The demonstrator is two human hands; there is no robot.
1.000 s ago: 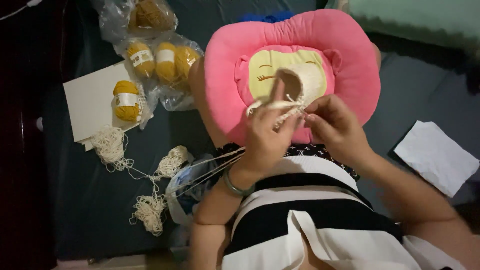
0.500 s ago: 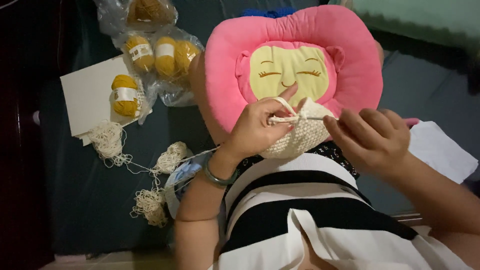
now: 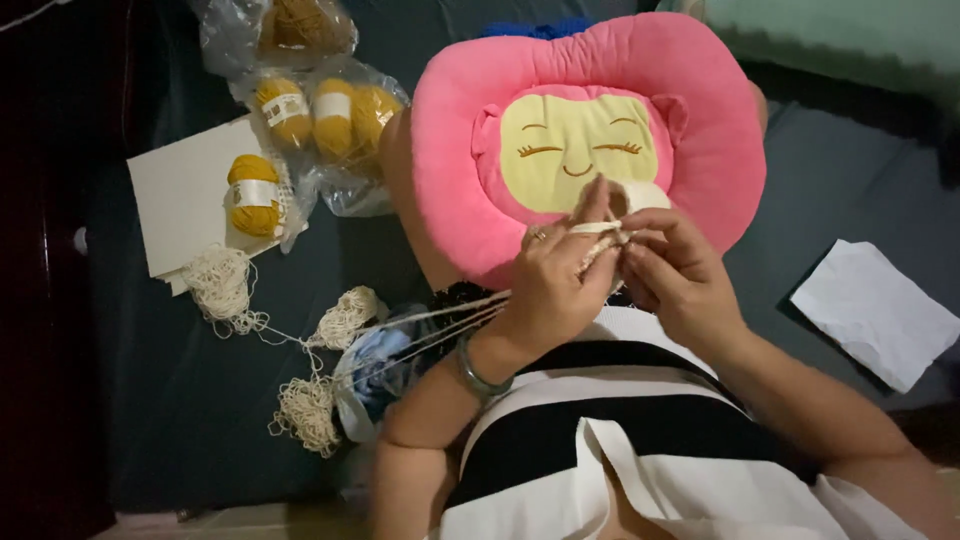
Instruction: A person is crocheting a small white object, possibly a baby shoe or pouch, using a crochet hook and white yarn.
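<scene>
dark bed point(image 3: 250, 400), yarn tangles point(image 3: 222, 285), white paper point(image 3: 878, 312)

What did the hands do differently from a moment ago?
The right hand, apart half a second ago, came back leftward to meet the left hand on the cream crochet piece, now bunched small between both. The pink face cushion, mustard yarn skeins and loose cream yarn stayed put.
</scene>
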